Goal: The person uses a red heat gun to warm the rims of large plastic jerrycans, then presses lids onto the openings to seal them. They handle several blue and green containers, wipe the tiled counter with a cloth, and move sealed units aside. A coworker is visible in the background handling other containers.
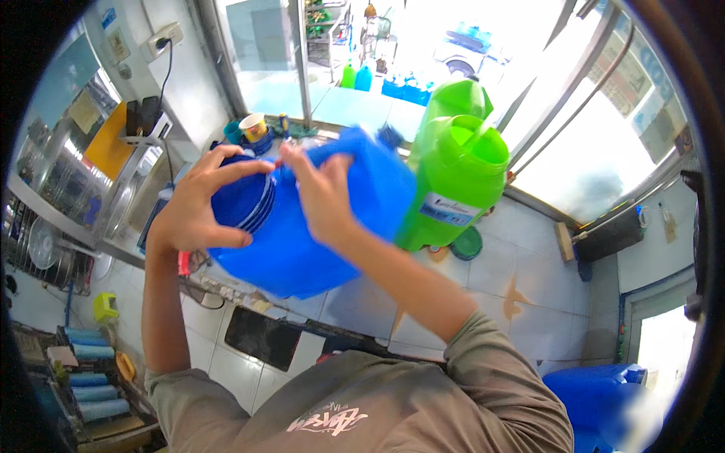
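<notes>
My left hand (189,196) grips the round blue cap (242,196) at the neck of a large blue water container (306,260), thumb and fingers spread around its rim. My right hand (325,200) is on the container beside the cap, its fingers bent and slightly blurred near a small red piece; what they hold is hidden. Two bright green containers stand beside the blue one at the right, the front one (449,215) with an open top and the rear one (457,94) partly behind it.
A green lid (467,243) lies on the tiles at right. Cups (254,125) stand by the glass frame behind. A wired power strip (147,132) is at left, stacked blue items (94,381) lower left, another blue container (574,396) lower right, a wooden block (564,243) by the wall.
</notes>
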Motion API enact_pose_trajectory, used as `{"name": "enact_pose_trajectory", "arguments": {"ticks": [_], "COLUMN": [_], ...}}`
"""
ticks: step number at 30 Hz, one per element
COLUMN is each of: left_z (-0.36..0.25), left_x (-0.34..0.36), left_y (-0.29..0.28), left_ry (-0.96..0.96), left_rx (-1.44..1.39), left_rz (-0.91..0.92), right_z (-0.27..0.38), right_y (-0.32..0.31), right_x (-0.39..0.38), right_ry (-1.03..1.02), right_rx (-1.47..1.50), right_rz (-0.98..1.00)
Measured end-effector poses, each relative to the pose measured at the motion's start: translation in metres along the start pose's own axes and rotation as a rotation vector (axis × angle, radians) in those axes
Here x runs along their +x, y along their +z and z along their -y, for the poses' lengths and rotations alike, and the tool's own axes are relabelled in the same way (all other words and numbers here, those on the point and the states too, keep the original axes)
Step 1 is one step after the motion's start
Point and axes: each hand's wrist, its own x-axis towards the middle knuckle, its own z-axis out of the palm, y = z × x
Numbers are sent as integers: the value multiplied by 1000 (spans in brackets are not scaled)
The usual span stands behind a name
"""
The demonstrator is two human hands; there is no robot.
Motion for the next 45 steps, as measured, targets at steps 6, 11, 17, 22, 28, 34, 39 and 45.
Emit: {"name": "enact_pose_trajectory", "arguments": {"ticks": [6,11,17,22,28,34,39,45], "left_z": [-11,-12,-85,-152,-236,-309,-362,-423], "left_x": [10,3,-29,10,61,106,155,201], "left_y": [33,57,156,251,303,332,338,346], "left_ry": [-291,-3,590,475,624,799,911,857], "left_rx": [303,173,-577,-645,-796,-850,-834,-735], "left_rz": [-235,-831,-484,-62,80,122,52,-260], "right_z": [16,52,167,379,527,498,488,426], "right_y": [-10,-82,-309,-456,-587,-597,-588,-533], "right_x": [85,4,-116,-251,-432,-459,-371,-203], "right_ry": [391,-217,-269,-123,1175,698,162,-466], "right_rx": [59,-463,-1362,-2025,-1783,-2099,-2122,-1880], "right_rz": [331,84,-234,-984,-2000,-1453,-855,76]}}
